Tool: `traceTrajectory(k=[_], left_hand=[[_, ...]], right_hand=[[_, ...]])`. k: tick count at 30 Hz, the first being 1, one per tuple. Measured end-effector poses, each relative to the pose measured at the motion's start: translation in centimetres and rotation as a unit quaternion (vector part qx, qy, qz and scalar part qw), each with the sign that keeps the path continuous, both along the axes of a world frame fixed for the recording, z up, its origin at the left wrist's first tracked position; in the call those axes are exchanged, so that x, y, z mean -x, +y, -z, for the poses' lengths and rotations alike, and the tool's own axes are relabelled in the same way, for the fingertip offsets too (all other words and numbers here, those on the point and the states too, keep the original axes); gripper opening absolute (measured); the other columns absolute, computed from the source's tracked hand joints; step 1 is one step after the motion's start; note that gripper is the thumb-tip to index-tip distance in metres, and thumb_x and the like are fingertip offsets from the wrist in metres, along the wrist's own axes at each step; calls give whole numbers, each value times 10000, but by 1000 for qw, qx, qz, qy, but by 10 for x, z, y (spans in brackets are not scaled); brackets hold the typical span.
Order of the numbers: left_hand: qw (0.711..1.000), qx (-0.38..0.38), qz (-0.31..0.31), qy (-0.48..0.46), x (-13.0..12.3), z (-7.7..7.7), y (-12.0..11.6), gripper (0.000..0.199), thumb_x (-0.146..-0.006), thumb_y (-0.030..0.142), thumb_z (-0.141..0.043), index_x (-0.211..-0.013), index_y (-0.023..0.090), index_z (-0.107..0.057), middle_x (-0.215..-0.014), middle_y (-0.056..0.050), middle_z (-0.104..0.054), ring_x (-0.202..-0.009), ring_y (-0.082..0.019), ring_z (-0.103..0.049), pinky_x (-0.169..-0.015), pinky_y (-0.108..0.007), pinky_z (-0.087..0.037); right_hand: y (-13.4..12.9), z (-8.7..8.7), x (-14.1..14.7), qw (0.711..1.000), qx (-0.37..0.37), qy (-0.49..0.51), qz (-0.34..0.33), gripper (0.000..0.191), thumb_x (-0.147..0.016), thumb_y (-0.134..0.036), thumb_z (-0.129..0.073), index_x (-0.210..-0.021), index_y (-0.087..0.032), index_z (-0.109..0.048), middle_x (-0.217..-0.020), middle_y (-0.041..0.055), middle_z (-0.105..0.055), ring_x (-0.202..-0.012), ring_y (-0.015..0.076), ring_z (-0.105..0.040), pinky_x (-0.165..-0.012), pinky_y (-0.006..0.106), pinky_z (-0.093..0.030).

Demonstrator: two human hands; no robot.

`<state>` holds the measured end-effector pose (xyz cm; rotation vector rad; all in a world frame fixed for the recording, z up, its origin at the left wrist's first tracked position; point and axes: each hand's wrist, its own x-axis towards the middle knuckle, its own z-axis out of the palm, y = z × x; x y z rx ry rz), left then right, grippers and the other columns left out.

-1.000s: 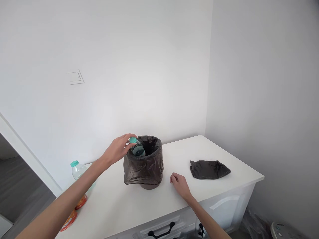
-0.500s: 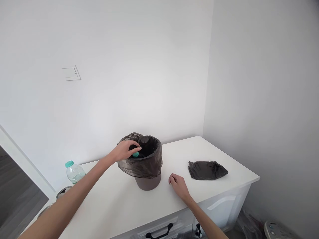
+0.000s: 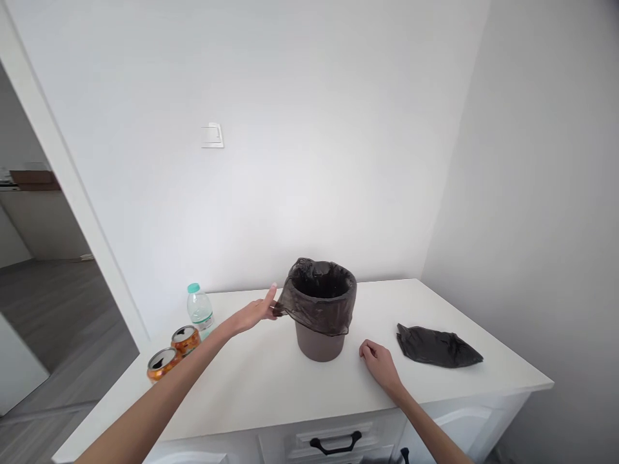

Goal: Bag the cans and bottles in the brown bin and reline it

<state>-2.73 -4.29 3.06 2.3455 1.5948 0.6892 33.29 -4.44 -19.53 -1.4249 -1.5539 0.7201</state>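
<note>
A brown bin (image 3: 319, 345) stands on the white cabinet top, lined with a thin dark bin bag (image 3: 325, 316) folded over its rim. My left hand (image 3: 258, 310) is at the left side of the bin, open, thumb raised and apart; its fingertips touch the loose edge of the bag and are partly hidden by it. The inside of the bin is too dark to make out. My right hand (image 3: 380, 364) rests closed on the surface to the right of the bin, with nothing visible in it. A folded dark plastic bag (image 3: 438, 347) lies beyond it to the right.
At the left stand a clear plastic bottle (image 3: 200, 308) with a teal cap and two orange drink cans (image 3: 186, 341), partly behind my left forearm. The white cabinet (image 3: 251, 393) has black handles (image 3: 336, 444). Walls rise behind and to the right; a doorway is at the left.
My left hand has drawn out of the bin's mouth to its left side, letting go of the teal-capped item, which no longer shows. The view has turned left; my right hand stays closed.
</note>
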Motion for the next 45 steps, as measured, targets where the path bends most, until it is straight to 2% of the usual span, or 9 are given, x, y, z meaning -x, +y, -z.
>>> traceTrajectory(k=[6,9,15,20,26,30,33,37,45], left_hand=[[970,-153,-170,87,90,-15,-28,556,-983,535,-377,-1284,162,-658,-1399,-189,-649,-1371,-387,-518,-1146,-572,-381],[944,-186,-245,118,133,-22,-28,545,-957,437,-392,-1365,131,-585,-1527,-249,-511,-1467,-433,-383,-1155,-665,-298],[940,-132,-273,158,159,-16,-24,440,-973,426,-366,-1283,236,-614,-1288,-146,-705,-910,-301,-728,-770,-452,-565],[937,-154,-259,175,127,-31,-32,406,-1020,410,-318,-1249,244,-610,-1307,-109,-685,-754,-246,-707,-660,-383,-532],[882,-420,-211,21,35,-126,-55,382,-1022,488,-486,-1310,252,-572,-1288,-66,-703,-1125,-271,-713,-828,-338,-553],[879,-450,-134,-78,-46,-162,-58,354,-985,472,-595,-1262,251,-586,-1236,-44,-730,-1087,-242,-740,-879,-333,-576],[906,-401,-67,-114,-94,-152,-45,334,-968,453,-622,-1230,248,-586,-1229,-42,-731,-1053,-236,-754,-901,-352,-585],[952,-282,-28,-117,-136,-114,-22,347,-949,459,-632,-1228,271,-547,-1231,-33,-731,-1087,-253,-746,-932,-391,-570],[997,-60,31,-41,-155,-67,4,268,-879,453,-661,-1083,281,-662,-1168,-17,-774,-1154,-265,-715,-983,-389,-556]], right_hand=[[-4,6,3,1000,4,-20,2,234,-789,-378,-425,-637,-245,-545,-581,-13,-516,-587,192,-451,-604,300,-312],[-4,8,4,1000,4,-26,6,235,-786,-379,-424,-635,-247,-547,-580,-14,-527,-583,193,-458,-606,302,-315],[-2,8,5,1000,2,-27,10,244,-787,-382,-412,-631,-247,-541,-584,-13,-532,-597,198,-479,-617,302,-322],[-1,7,4,1000,2,-21,6,247,-799,-372,-402,-644,-243,-545,-596,-10,-542,-597,192,-478,-612,300,-313],[2,4,2,1000,7,-3,-4,243,-808,-335,-401,-655,-235,-561,-595,-19,-547,-576,172,-461,-596,285,-295],[3,-1,0,1000,8,11,-8,242,-817,-303,-398,-658,-228,-565,-615,-15,-574,-580,163,-471,-599,281,-296],[4,-5,-1,1000,4,22,-9,248,-825,-285,-392,-665,-224,-572,-639,-8,-599,-597,163,-491,-606,278,-304],[5,-9,-2,999,2,35,-11,255,-833,-270,-387,-666,-222,-572,-628,-10,-597,-585,158,-491,-595,276,-299],[7,-14,-4,999,1,49,-9,262,-839,-244,-382,-669,-220,-579,-641,-8,-612,-581,152,-486,-584,274,-285]])
